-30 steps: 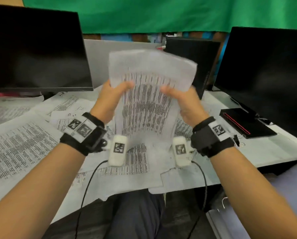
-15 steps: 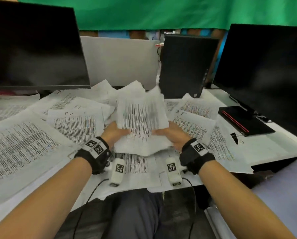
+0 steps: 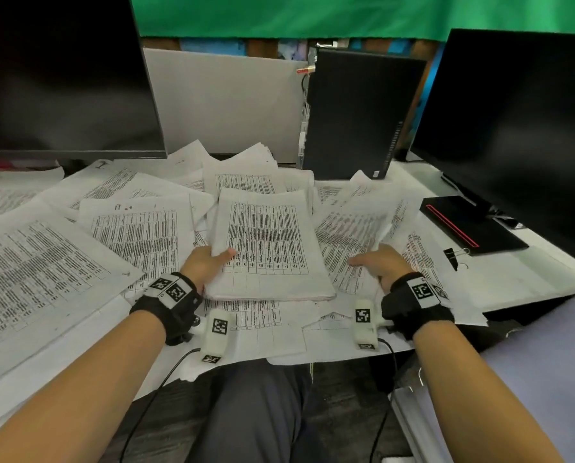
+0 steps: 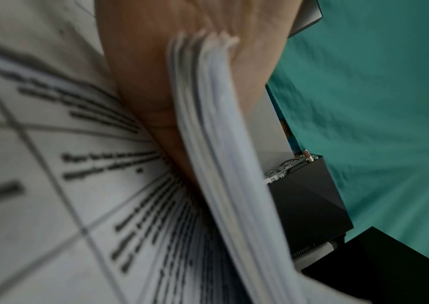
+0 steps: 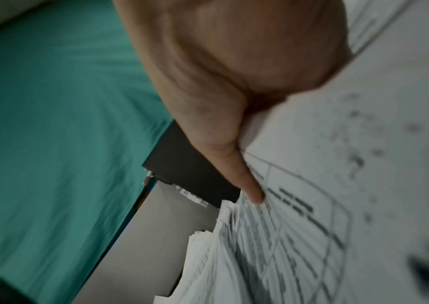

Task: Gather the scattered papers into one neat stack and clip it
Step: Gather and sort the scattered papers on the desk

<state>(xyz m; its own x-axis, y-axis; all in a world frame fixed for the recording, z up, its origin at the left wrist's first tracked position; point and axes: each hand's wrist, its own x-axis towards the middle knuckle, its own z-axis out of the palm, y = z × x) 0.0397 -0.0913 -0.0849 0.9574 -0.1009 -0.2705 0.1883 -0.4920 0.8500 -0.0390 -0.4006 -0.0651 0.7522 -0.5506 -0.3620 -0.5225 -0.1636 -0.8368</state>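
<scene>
A stack of printed papers (image 3: pixel 269 248) lies on the desk in front of me. My left hand (image 3: pixel 212 262) holds its left edge, thumb on top and fingers beneath; the left wrist view shows the stack's edge (image 4: pixel 221 144) against the palm. My right hand (image 3: pixel 376 260) is off the stack, to its right, pinching a few loose sheets (image 3: pixel 353 228) that look lifted and blurred. In the right wrist view the thumb (image 5: pixel 247 181) presses on those sheets (image 5: pixel 312 216). A black binder clip (image 3: pixel 454 257) lies on the desk right of my right hand.
Several loose printed sheets (image 3: pixel 45 262) cover the desk on the left, at the back and under my wrists. Dark monitors stand at left (image 3: pixel 62 78) and right (image 3: pixel 520 128), a black computer case (image 3: pixel 356 111) stands behind, and a black notebook (image 3: pixel 470 225) lies at the right.
The stack, held upright in both hands a second ago, has come down onto the desk. My right hand has let go of it and moved right to the loose sheets.
</scene>
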